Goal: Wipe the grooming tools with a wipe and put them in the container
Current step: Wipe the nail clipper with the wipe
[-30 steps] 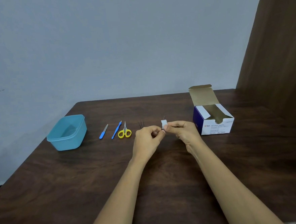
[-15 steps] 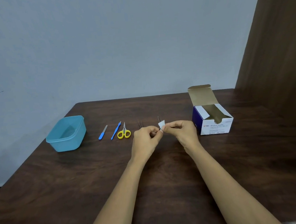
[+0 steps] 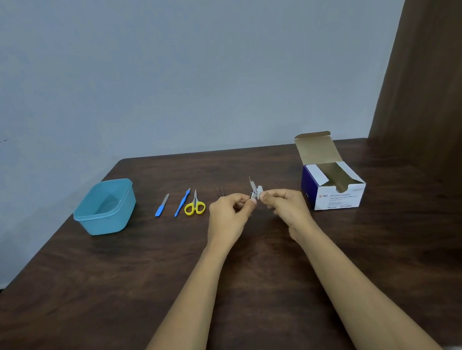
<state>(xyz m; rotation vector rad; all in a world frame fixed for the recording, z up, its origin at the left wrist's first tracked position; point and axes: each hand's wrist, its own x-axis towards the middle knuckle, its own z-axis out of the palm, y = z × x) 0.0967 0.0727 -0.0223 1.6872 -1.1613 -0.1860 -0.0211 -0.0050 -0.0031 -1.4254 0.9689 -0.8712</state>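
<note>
My left hand (image 3: 228, 214) pinches a small metal nail clipper (image 3: 253, 189) above the middle of the table, its lever sticking up. My right hand (image 3: 285, 206) pinches a small white wipe (image 3: 259, 192) against the clipper. Left of my hands lie tweezers (image 3: 220, 192), yellow-handled scissors (image 3: 195, 205), a blue-handled cuticle tool (image 3: 182, 203) and a blue-handled nail file (image 3: 161, 205), all in a row. A light blue plastic container (image 3: 105, 207) stands open at the far left.
An open box of alcohol swabs (image 3: 333, 189) stands to the right of my hands, its lid flap raised. The dark wooden table (image 3: 245, 283) ends at a grey wall behind. A brown panel rises at the right edge.
The white wipe has slid down along the clipper, so the metal lever and jaw now show above my fingers. Both hands stay in about the same spot.
</note>
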